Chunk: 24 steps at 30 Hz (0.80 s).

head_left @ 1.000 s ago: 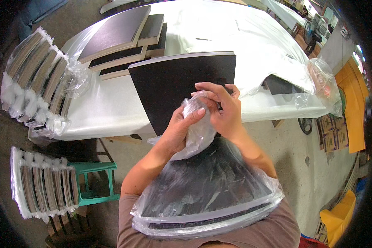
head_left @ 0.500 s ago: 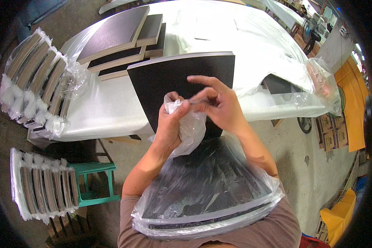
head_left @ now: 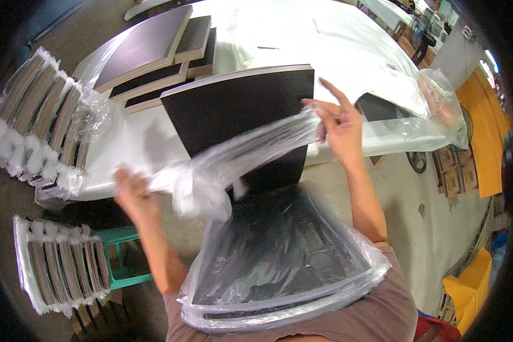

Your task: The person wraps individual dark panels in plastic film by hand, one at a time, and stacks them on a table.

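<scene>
A clear plastic bag (head_left: 268, 137) is stretched slantwise between my hands, with a whitish bunched part (head_left: 202, 194) hanging near its left end. My right hand (head_left: 342, 122) pinches the bag's upper right end, index finger pointing up. My left hand (head_left: 137, 194) is at the lower left end, its fingers smeared by motion; whether they grip the film is unclear. Behind the bag, a black panel (head_left: 239, 102) with a pale edge stands tilted against the table. Another dark panel (head_left: 279, 251), wrapped in clear plastic, leans against my body.
On the table (head_left: 114, 165), covered in white sheeting, several dark panels (head_left: 142, 48) are stacked at the far left. Plastic-wrapped panels (head_left: 40, 108) stand at the left; more wrapped panels (head_left: 68, 265) rest on a green stool (head_left: 119, 256). Loose plastic (head_left: 439, 97) hangs at the table's right end.
My hands have moved apart, the left toward the lower left and the right to the right. The bag, bunched between them before, is now drawn out long.
</scene>
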### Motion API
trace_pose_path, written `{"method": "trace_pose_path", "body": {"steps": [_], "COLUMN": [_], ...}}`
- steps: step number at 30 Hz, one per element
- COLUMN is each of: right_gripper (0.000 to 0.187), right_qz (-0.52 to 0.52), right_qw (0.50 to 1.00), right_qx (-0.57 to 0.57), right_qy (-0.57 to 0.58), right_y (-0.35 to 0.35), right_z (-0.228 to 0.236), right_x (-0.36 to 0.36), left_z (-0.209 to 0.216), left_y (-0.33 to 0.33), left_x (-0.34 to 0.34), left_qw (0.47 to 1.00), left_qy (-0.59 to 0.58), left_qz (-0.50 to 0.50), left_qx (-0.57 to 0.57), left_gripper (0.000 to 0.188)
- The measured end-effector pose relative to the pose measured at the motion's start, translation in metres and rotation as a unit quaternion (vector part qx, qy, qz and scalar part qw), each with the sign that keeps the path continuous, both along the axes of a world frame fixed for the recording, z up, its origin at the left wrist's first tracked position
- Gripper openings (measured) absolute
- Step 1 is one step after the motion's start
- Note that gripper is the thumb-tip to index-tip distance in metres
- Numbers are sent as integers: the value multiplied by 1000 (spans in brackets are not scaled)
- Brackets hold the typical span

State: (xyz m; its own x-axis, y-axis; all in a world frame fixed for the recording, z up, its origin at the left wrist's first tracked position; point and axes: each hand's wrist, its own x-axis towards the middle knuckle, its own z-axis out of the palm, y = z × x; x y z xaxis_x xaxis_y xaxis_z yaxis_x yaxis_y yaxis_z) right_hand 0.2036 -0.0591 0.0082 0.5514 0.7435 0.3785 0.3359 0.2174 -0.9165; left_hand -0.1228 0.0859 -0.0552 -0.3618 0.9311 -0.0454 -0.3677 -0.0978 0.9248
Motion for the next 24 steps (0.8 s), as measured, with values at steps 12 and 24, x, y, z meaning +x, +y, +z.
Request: {"method": "trace_pose_path", "body": {"steps": [12,24], "right_gripper": [14,22], "right_qz": [63,116], "right_qw": [998,993], "right_qx": [-1,20], "right_qy": [11,3], "right_y": [-2,11], "right_z": [-13,-13], "right_x": [2,-30], "left_z": [61,44], "left_y": [0,-62], "left_x": [7,151], "left_qw": [876,807], "left_qy": [410,171], "left_qz": [52,-544], "left_qx": [249,154], "left_gripper": [19,19]}}
